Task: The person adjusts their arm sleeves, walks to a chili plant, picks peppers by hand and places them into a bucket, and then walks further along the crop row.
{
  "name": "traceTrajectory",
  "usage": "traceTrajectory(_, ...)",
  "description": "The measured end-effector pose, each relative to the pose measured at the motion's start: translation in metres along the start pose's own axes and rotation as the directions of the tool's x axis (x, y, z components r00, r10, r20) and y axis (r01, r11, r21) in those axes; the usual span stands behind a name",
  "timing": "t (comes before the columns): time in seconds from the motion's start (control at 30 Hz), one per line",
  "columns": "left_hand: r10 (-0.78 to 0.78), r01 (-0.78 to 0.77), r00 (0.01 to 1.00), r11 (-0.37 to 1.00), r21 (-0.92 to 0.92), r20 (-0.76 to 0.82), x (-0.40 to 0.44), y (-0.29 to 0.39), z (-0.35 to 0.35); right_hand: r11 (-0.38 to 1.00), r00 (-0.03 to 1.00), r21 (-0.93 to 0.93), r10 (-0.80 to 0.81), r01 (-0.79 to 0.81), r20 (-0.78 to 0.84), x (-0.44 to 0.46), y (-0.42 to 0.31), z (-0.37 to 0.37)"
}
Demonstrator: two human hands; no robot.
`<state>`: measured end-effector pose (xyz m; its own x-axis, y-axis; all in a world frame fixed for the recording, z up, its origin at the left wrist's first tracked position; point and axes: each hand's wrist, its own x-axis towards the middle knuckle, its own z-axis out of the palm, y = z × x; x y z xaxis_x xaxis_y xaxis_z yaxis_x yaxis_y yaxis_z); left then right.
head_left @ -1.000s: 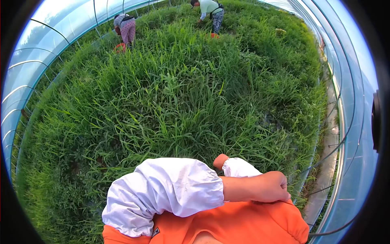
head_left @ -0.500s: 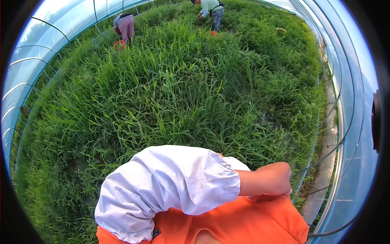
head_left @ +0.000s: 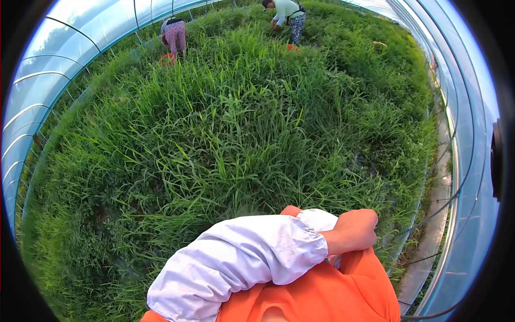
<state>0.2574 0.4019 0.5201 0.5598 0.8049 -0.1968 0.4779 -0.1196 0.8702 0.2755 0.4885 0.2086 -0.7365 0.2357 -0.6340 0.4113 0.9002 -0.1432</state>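
My left arm, in a white sleeve cover (head_left: 236, 252), reaches across my chest to the right. My left hand (head_left: 355, 231) is closed at the top of the orange shirt's sleeve (head_left: 362, 273), where the cloth is drawn up in folds. The fingertips are turned away from view. Behind the left forearm, part of a second white sleeve cover (head_left: 317, 219) shows on my other arm. A small orange-toned patch at its left end may be my right hand (head_left: 291, 211); its fingers are hidden.
Tall grass and weeds (head_left: 230, 134) surround me. Two people (head_left: 176, 36) (head_left: 289, 19) bend over farther off, near red containers (head_left: 167, 59) (head_left: 291, 48). Curved plastic greenhouse walls (head_left: 472, 134) with hoops and cords enclose the sides; a pale strip (head_left: 437, 231) runs along the right.
My left arm and sleeve have shifted lower and slightly right in view. The hand has risen slightly, still closed at the sleeve. More of the other white sleeve cover shows. The background has shifted slightly right.
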Motion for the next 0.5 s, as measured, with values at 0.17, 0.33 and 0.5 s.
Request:
traceTrajectory(0.17, 0.079, -0.079, 0.997, 0.991, -0.11, -0.008, -0.024, -0.016, 0.016, 0.967, 0.951, -0.047, 0.235, -0.249, -0.2, -0.022, 0.048, -0.025)
traceTrajectory(0.33, 0.178, 0.109, 0.921, 0.736, -0.668, 0.346, -0.045, -0.043, 0.016, 0.932, 0.818, 0.237, 0.356, -0.275, -0.453, -0.055, 0.1, -0.053)
traceTrajectory(0.5, 0.508, 0.139, 0.748, 0.511, -0.848, 0.428, -0.044, -0.052, 0.009, 0.803, 0.572, 0.387, 0.595, -0.452, -0.565, -0.115, 0.16, -0.113)
